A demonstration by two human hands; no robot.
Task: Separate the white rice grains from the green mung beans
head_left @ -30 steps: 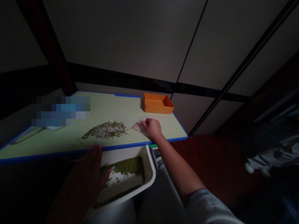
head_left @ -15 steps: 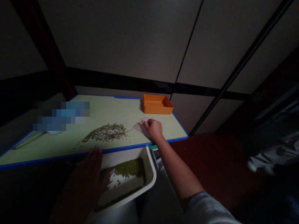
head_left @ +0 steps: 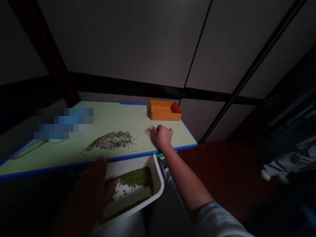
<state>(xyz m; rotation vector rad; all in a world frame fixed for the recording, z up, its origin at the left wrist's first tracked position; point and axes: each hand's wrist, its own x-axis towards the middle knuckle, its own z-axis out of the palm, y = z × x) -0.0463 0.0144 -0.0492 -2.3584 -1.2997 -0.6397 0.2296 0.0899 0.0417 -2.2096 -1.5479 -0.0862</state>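
My right hand rests on the pale green table near its right end, fingers curled over a small pinkish-white thing that I cannot make out. A loose heap of small green beans lies on the table to its left. My left hand grips the left rim of a white tray held below the table's front edge. The tray holds more green beans.
An orange box stands at the table's far right corner. A white object lies at the table's left under a blurred patch. Dark wall panels rise behind. Dark red floor and pale cloth lie to the right.
My right hand has closed tighter over the pinkish-white thing, which shows less than before. The left hand and tray stay put.
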